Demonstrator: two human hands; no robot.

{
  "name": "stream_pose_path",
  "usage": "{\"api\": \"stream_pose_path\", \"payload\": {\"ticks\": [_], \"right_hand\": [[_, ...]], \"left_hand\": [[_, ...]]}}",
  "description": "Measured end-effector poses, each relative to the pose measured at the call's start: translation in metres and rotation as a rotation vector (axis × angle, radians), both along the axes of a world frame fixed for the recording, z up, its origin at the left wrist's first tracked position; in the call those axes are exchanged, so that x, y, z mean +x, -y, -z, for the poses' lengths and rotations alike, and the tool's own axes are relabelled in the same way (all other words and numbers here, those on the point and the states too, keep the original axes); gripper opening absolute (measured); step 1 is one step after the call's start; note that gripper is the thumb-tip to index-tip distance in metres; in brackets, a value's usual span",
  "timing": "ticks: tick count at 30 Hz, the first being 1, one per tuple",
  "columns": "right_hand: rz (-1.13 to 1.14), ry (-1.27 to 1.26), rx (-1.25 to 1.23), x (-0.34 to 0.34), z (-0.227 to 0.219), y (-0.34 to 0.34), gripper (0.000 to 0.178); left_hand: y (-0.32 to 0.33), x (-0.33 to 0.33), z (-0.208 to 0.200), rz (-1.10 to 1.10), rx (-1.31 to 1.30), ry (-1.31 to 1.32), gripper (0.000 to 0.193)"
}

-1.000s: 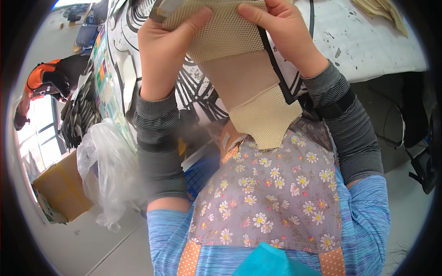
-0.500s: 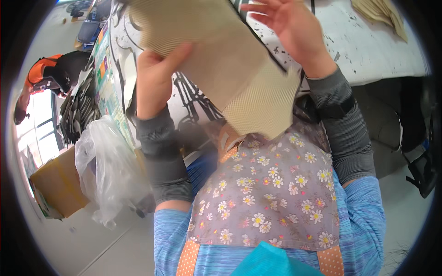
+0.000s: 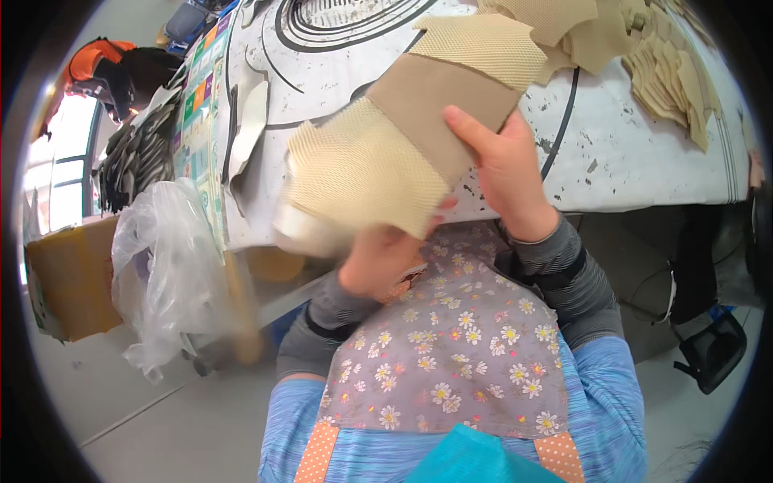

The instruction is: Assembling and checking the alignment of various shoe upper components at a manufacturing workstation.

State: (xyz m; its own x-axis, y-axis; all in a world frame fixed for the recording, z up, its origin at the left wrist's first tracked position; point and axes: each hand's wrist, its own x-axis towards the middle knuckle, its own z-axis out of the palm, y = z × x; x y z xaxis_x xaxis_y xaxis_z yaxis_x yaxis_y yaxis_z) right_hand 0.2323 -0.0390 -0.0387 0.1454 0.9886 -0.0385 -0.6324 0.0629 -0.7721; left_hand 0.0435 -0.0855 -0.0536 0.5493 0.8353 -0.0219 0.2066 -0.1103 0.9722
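Observation:
A fabric panel (image 3: 445,105) with tan mesh at both ends and a smooth brown band across its middle is held slantwise at the table's near edge. My right hand (image 3: 515,173) grips its right side, thumb on the brown band and the other fingers partly hidden beneath. At the lower edge of the near mesh end, my left hand (image 3: 385,262) is close against the panel; its fingers are smeared by motion and partly covered, so its grip is unclear. Something whitish and blurred shows under the panel's left corner.
Stacked tan mesh pieces (image 3: 664,80) lie at the table's right, with more loose mesh pieces (image 3: 555,24) at the back. Grey pieces (image 3: 137,145) are heaped at left, above a clear plastic bag (image 3: 169,274) and a cardboard box (image 3: 72,274). The white tabletop (image 3: 628,173) has black markings.
The panel has turned and come lower in view. My right hand, open and apart before, now grips it. My left hand has moved from its upper side to the lower edge.

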Motion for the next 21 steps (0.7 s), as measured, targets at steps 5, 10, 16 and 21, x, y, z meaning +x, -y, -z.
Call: {"api": "stream_pose_path", "payload": {"ticks": [5,10,16,21], "right_hand": [[-0.214,0.155,0.02,0.029,-0.005,0.007,0.039],[-0.474,0.407,-0.04,0.022,-0.01,0.015,0.043],[-0.455,0.436,-0.168,0.013,-0.003,0.018,0.042],[-0.481,0.386,-0.225,0.009,0.003,0.021,0.038]], "left_hand": [[-0.04,-0.026,-0.031,-0.275,-0.49,0.487,0.055],[-0.044,-0.007,-0.064,-0.156,-0.354,0.303,0.059],[-0.037,-0.005,-0.035,-0.252,-0.292,0.359,0.058],[-0.036,-0.011,-0.027,-0.295,-0.33,0.291,0.052]]}}
